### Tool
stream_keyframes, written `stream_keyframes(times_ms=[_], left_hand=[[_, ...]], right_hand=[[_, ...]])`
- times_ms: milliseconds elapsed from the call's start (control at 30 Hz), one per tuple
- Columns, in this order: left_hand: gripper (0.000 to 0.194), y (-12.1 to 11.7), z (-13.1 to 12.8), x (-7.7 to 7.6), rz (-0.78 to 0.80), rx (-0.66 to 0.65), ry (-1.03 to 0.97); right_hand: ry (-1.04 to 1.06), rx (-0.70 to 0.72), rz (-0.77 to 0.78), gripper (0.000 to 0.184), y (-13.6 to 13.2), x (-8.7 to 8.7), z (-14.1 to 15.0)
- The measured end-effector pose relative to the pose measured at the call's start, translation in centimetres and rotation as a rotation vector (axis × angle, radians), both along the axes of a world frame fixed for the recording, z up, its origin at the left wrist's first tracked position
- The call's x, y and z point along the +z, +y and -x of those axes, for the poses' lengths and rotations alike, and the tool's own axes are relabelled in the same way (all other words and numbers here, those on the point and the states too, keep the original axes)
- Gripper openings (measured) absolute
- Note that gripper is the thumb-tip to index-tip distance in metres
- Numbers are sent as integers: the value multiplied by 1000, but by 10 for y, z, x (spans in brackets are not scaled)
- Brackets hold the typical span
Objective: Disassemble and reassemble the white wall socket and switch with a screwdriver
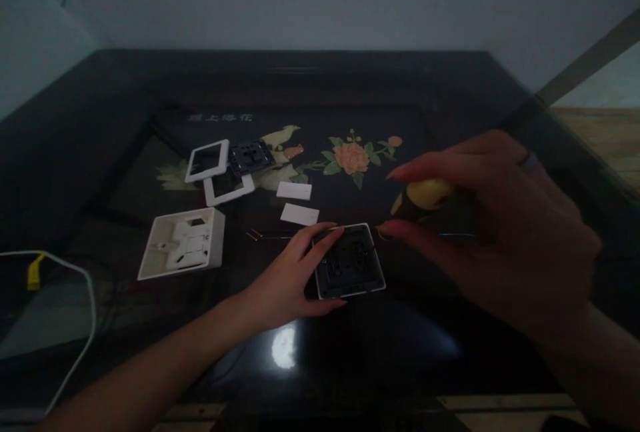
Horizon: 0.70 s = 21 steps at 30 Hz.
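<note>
Left of the left hand [287, 279], which grips a black plate [353, 272], one white box [216, 242] lacks one; the right hand [520, 232] pinches something yellow [430, 193].

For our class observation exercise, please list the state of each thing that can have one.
White-rimmed black unit: held in left hand, black side up
Yellow handle: held in right hand, partly hidden
White box: open side up
Upper white frame: overlapping the lower white frame
Lower white frame: partly covered
Black module: not held
Far white strip: lying flat
Near white strip: lying flat
White cable: loosely curved
</note>
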<state>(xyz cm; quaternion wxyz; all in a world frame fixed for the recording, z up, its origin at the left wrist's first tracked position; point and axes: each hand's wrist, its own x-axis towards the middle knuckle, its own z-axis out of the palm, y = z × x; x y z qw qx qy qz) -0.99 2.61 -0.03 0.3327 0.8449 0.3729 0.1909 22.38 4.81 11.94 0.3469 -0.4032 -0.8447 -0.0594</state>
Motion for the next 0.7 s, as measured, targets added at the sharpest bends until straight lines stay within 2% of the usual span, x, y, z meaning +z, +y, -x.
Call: stream_keyframes(times_ms=[167,233,367,400,467,600,700], left_hand=[[104,1,-1,1,1,0,5],[105,1,-1,1,-4,-2,2],[105,1,-1,0,-2,-2,-2],[105,1,-1,-1,-3,-1,-1],[105,1,-1,-1,-7,0,7],[105,1,-1,-1,3,-6,16],[106,1,-1,0,0,-11,6]], right_hand=[[-54,227,281,28,-1,15,-14],[-91,256,261,26,-3,14,-16],[-66,73,-63,25,-6,4,-9],[-55,41,-95,23,-6,2,-6],[-49,42,-39,23,-7,3,-2],[-49,141,178,34,-5,11,-4],[-14,195,222,24,-3,12,-9]])
